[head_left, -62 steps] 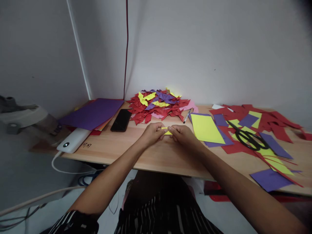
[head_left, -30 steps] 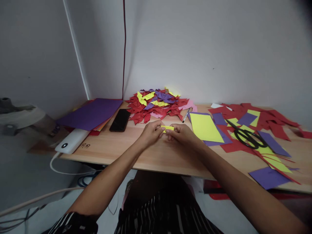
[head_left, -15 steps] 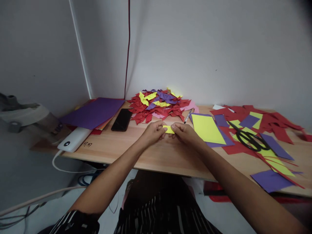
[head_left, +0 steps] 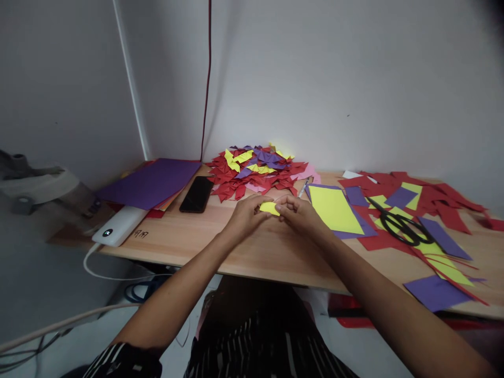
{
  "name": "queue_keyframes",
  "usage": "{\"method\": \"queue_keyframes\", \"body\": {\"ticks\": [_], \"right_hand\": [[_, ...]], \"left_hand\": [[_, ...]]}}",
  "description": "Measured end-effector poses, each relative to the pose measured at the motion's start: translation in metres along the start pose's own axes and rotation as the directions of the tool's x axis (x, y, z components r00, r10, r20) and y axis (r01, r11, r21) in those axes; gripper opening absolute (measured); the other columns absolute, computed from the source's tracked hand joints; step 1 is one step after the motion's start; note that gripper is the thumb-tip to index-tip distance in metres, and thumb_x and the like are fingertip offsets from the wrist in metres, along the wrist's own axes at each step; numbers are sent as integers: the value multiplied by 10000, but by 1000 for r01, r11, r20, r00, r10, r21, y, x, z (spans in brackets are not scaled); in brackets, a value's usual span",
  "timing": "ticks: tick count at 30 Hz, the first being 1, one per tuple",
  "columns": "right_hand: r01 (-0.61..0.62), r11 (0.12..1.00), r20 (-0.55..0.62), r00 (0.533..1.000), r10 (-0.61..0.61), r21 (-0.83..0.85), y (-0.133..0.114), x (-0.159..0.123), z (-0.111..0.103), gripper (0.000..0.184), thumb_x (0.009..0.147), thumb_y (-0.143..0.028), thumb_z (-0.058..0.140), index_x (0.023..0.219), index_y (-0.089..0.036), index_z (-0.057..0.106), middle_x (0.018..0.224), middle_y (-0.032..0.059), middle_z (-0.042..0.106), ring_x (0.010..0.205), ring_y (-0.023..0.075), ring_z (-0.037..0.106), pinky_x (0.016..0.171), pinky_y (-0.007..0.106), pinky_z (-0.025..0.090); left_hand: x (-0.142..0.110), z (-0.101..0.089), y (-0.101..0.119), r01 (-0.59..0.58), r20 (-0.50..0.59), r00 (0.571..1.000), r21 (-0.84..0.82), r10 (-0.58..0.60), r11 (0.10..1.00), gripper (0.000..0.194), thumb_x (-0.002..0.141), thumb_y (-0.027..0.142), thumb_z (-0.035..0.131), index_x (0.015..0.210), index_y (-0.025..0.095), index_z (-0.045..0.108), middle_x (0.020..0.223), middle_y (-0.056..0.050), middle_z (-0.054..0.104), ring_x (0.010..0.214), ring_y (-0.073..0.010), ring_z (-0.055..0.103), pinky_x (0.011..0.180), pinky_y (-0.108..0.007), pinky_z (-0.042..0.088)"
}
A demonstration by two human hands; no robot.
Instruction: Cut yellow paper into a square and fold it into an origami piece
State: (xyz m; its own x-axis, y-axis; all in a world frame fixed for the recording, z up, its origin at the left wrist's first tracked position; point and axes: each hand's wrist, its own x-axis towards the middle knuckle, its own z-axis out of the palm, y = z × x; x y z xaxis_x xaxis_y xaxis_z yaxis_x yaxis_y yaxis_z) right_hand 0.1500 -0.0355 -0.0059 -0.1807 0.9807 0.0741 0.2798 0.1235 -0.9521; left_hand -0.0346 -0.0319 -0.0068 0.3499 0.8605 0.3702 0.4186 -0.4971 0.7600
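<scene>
- Far left: white device [head_left: 118, 229] with a cable, its back end under a stack of coloured sheets [head_left: 157, 181], purple on top; these are full-size and flat, so unworked as far as I can see
- Black phone [head_left: 197, 194] lies just right of the stack, screen dark
- Left hand [head_left: 244, 212]: thumb and fingers closed round the left end of a small yellow paper piece, thumb along the near edge; how hard it presses, cannot tell
- Behind the hands, against the wall: big heap of folded pieces [head_left: 230, 189], mostly red, some yellow, purple and pink, pointed ends; done work by the look of it
- Yellow paper piece [head_left: 270, 208]: between the hands, over the front part of the worktop [head_left: 244, 254]; small, bright, far edge looks slightly curved, ends covered by fingers; no points showing like the heap's, so I'd judge it part-worked; fold count unclear
- Right hand [head_left: 297, 211]: grip pinches the right end, thumb against fingertips
- Pen [head_left: 303, 187] just beyond the right hand, partly covered
- Yellow sheet [head_left: 334, 210] lies flat on purple paper, right of the right hand, unfolded
- Far right: black scissors [head_left: 384, 211] lying unheld on red, yellow and purple cut paper [head_left: 441, 191]; all flat, so plenty looks unfolded
- Purple piece [head_left: 439, 292] at the near edge, flat too
</scene>
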Motion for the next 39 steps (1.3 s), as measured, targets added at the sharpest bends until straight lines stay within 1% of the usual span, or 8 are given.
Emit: {"method": "queue_keyframes", "body": {"ticks": [3,8,14,19,24,28,32,39], "right_hand": [[18,1000,-38,999,-17,24,4,1,-2,319,757,-460,639,904,-181,590,596,-28,579,555,125,545,544,248,396],[58,997,-45,997,-56,60,3,1,-4,313,759,-439,655,930,-185,590,625,-32,587,541,113,537,539,247,388],[60,994,-26,998,-58,93,-1,0,-3,326,734,-429,680,928,-185,585,626,-27,586,539,116,524,539,258,389],[164,982,107,979,-174,96,2,0,-2,266,763,-414,664,879,-197,562,742,-4,575,633,123,533,581,260,410],[255,965,170,955,-242,-60,0,-3,-4,180,809,-368,614,850,-211,535,712,-28,492,608,114,454,572,246,385],[327,934,179,937,-300,-142,-2,-3,-10,118,834,-322,572,867,-217,529,936,42,598,771,159,554,664,280,438],[444,872,176,893,-414,-206,-3,-3,-14,50,841,-251,546,868,-220,518,1138,106,618,972,213,594,704,310,452],[587,714,166,803,-572,-381,1,-4,-13,125,799,-109,490,856,-218,510,1023,95,658,977,209,605,733,316,458]], "left_hand": [[1,0,-3,48,2,999,-55,-48,997,386,755,168,685,1141,173,674,929,-39,694,684,-112,538,638,-228,408],[2,1,-4,151,49,989,-320,-143,935,379,843,254,574,1188,108,631,689,-13,631,578,-99,548,553,-203,401],[4,3,-9,162,33,986,-452,-165,877,353,844,236,553,1165,93,578,596,-4,625,500,-98,568,518,-195,427],[6,0,-8,275,79,945,-715,-316,643,342,762,178,629,1083,76,570,654,-26,652,509,-102,602,493,-191,442],[4,-6,-1,384,207,903,-783,-377,490,289,705,126,700,969,76,595,704,-27,661,505,-67,589,500,-170,448],[3,-7,1,436,253,884,-750,-394,497,186,713,125,718,841,69,596,644,-34,651,509,-74,597,483,-162,437],[3,-6,1,443,220,876,-717,-428,538,162,735,132,714,821,72,590,623,-52,671,478,-78,593,449,-158,408],[5,-3,-1,396,110,887,-679,-448,618,67,766,89,647,795,83,587,570,-36,661,454,-78,589,437,-152,391]]}}
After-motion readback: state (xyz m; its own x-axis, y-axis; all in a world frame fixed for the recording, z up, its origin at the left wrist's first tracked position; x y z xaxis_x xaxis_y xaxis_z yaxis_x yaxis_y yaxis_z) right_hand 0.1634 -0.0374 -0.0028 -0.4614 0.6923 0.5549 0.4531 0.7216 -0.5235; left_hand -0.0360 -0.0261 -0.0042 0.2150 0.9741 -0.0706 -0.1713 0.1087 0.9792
